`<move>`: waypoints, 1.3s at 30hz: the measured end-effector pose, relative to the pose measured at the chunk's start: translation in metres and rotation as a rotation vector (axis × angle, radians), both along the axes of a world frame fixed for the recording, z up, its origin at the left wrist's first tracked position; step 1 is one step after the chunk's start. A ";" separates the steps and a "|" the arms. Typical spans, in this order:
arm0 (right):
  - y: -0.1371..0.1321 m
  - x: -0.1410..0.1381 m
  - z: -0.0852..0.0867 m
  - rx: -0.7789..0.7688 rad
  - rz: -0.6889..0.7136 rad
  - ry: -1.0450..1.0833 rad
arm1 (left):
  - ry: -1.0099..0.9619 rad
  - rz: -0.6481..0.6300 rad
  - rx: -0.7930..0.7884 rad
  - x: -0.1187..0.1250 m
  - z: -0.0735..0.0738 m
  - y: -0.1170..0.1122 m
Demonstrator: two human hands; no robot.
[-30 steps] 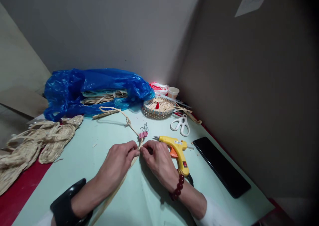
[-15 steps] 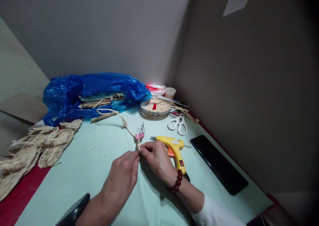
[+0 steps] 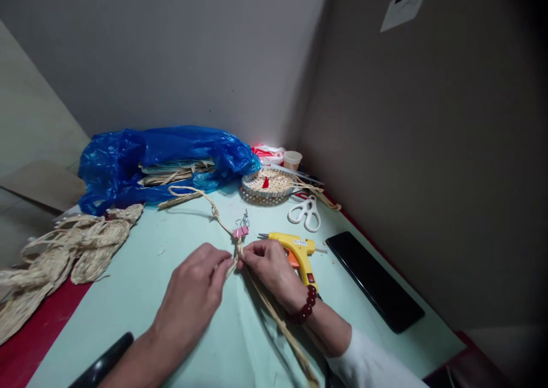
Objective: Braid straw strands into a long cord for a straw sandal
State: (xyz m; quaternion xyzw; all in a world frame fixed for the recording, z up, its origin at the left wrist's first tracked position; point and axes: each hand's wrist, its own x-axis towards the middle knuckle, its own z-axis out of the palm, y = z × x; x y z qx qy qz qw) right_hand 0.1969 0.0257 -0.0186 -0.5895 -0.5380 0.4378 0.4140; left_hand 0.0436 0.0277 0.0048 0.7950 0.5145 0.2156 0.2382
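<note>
My left hand (image 3: 194, 288) and my right hand (image 3: 270, 267) meet at the middle of the pale green table top (image 3: 141, 274), both pinched on straw strands (image 3: 274, 314) just below a pink binder clip (image 3: 240, 231). The clip grips a braided straw cord (image 3: 205, 199) that runs back toward the blue bag. Loose strands trail from my fingers toward me, passing under my right wrist with its dark red bead bracelet (image 3: 303, 309).
A yellow glue gun (image 3: 299, 252) lies right beside my right hand. White scissors (image 3: 305, 212), a small woven basket (image 3: 268, 185), a paper cup (image 3: 292, 159) and a black phone (image 3: 373, 279) sit to the right. A blue plastic bag (image 3: 162, 160) of straw and woven straw pieces (image 3: 64, 251) lie left.
The loose strands now cross to the right under my right wrist instead of lying under my left arm. My left hand has drawn back slightly and re-pinched them.
</note>
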 end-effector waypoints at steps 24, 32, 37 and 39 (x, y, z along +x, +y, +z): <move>-0.014 -0.002 0.012 0.136 0.056 -0.680 | -0.186 0.030 -0.217 0.017 -0.015 0.028; -0.025 -0.008 0.018 0.231 0.170 -1.058 | -0.157 0.068 -0.165 0.022 -0.018 0.025; -0.029 -0.020 0.013 0.320 0.229 -1.222 | -0.261 0.075 -0.258 0.019 -0.029 0.030; -0.029 -0.024 0.008 0.388 0.238 -1.273 | -0.312 0.060 -0.313 0.017 -0.036 0.034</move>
